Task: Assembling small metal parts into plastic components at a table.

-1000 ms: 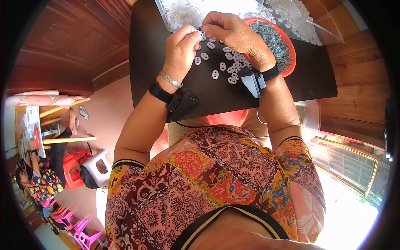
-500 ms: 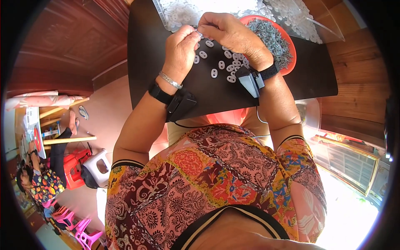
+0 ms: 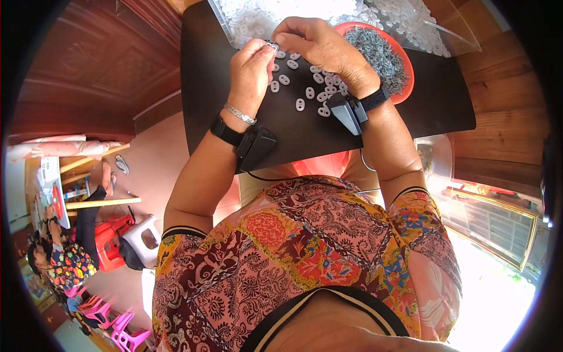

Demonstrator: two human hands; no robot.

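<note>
My left hand (image 3: 249, 73) is raised over the far part of the dark table, thumb and finger pinched on a small white oval plastic piece (image 3: 272, 46). My right hand (image 3: 325, 51) comes in beside it from the right, its thumb and forefinger pressed together close to that piece. Whatever those right fingertips hold is too small to make out. Below the hands, several loose white oval pieces with two holes (image 3: 284, 80) lie scattered, and more are heaped (image 3: 331, 88) under my right wrist. A red bowl (image 3: 409, 79) full of small grey screw-like parts (image 3: 375, 56) stands right of my right hand.
A clear tray of white pieces (image 3: 237, 26) sits at the table's far edge, and a second clear bin (image 3: 448, 35) stands far right. The dark table (image 3: 434, 114) ends close to my body. At left, another person (image 3: 67, 264) sits near a white stool (image 3: 143, 240).
Both hands have shifted slightly left. The fingertips of my right hand have drawn a little away from the left ones, and the white piece in my left hand shows more.
</note>
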